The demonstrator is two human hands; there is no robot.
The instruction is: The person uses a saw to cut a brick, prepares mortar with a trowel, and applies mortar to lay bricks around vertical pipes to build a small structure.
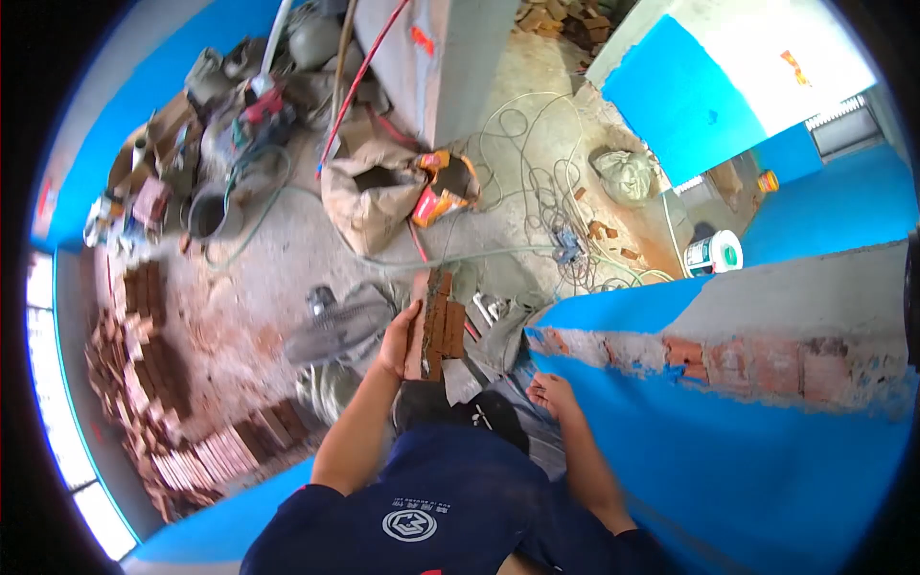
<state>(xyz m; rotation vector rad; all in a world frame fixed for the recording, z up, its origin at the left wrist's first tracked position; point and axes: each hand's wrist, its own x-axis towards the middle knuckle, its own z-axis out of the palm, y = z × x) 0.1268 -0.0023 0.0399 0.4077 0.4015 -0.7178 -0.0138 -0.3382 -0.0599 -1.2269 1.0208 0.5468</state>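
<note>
Brick (419,343) in one left hand (395,345), two open sacks ahead

One left hand grips one reddish brick by its left side, holding it in front of the torso, with grey mortar (435,321) along its right side. More brown bricks (451,331) show immediately to the right of that mortar; whether they touch it, I cannot tell. One right hand (551,394) is near the blue half-wall (661,460), its fingers partly curled; I cannot tell whether it holds anything.

Ahead on the floor (259,311) stand two open sacks side by side: one tan (369,216), one orange and yellow (439,203). To their left is one grey bucket (230,222); far to the right, one white pail (704,255). Three poles rise near the top: one white (277,36), one brown (344,57), one red (364,72). One pale bundle (625,177) lies beyond a tangle of cables (565,216), too knotted to count. Stacked bricks (158,374) line the left side, too many to number reliably.
</note>
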